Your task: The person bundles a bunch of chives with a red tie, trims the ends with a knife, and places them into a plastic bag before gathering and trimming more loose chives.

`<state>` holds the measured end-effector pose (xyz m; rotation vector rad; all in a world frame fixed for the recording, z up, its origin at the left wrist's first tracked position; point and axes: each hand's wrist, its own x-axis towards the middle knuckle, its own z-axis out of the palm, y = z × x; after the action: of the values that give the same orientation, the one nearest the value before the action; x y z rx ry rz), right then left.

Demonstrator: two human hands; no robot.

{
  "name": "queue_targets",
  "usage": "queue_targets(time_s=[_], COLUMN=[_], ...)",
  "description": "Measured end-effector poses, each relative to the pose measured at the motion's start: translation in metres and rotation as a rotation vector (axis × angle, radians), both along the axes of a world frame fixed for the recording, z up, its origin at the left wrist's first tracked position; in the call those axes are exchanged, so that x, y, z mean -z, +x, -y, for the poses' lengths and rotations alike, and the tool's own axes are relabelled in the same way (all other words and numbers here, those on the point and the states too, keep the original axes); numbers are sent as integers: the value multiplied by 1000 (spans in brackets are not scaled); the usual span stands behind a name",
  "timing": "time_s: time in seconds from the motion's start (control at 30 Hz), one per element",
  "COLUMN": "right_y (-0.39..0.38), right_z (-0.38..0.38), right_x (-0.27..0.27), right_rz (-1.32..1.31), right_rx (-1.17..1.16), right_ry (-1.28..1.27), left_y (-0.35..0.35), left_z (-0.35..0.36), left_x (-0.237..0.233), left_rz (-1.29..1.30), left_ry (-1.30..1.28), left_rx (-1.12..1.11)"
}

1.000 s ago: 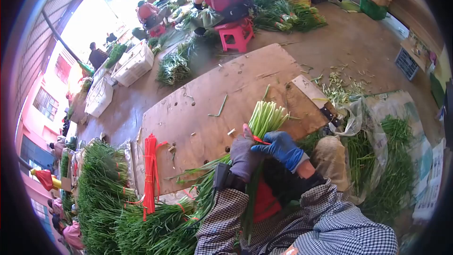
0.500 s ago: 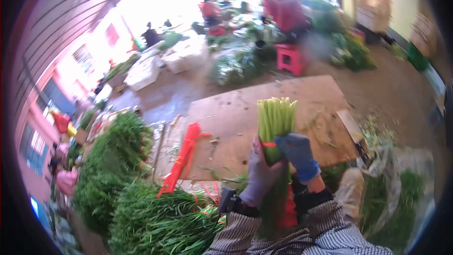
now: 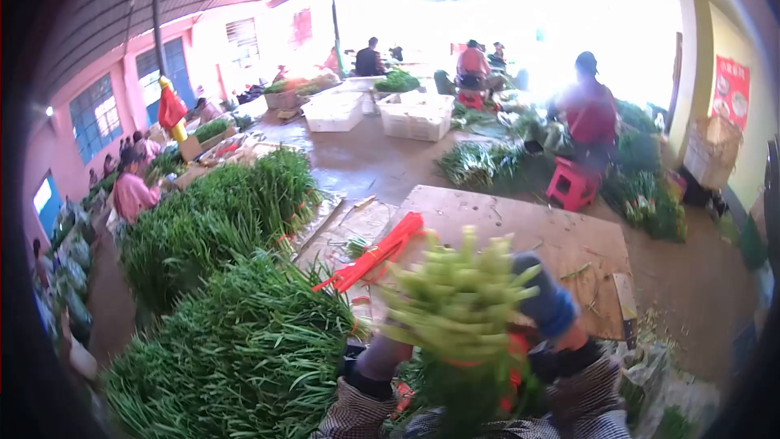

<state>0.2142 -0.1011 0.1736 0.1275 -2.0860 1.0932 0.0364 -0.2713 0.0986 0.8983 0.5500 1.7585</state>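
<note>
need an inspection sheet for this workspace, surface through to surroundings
Surface: wooden board, partly hidden by the bunch
Job's things: bunch raised, pale ends up, blurred; red ties at the board's left; greens piled further left
Clutter: scraps on the board; knife at its right edge
Hands: left hand and right hand at the bunch, grips largely hidden
Cables: nothing seen
Surroundings: white crate, person on pink stool

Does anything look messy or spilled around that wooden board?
A little messy, yes: a few loose green scraps lie scattered on the wooden board, apart from the held bunch of green stalks. They look like strays. I can't see anything broken.
</note>
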Motion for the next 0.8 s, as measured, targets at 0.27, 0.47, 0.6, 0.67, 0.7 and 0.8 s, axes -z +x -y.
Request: queue_targets(time_s=[0.27,0.47,0.6,0.67,0.7,0.8], right_y=[52,31,51,72,87,110], right_z=[46,102,131,112,87,23], right_x=[-101,-22,10,30,54,69], right_rz=[108,291,345,395,398,371], right_rx=[147,212,155,246,252,471], right_ry=[47,515,296,-69,-68,355], left_y=[95,129,94,74,66,51], left_z=[50,19,-13,-26,-32,-35], left_x=[26,97,58,31,21,1], left_rz=[-159,744,772,774,765,697], left_ry=[-62,85,189,240,243,188], left_rx=[-29,843,461,314,266,164])
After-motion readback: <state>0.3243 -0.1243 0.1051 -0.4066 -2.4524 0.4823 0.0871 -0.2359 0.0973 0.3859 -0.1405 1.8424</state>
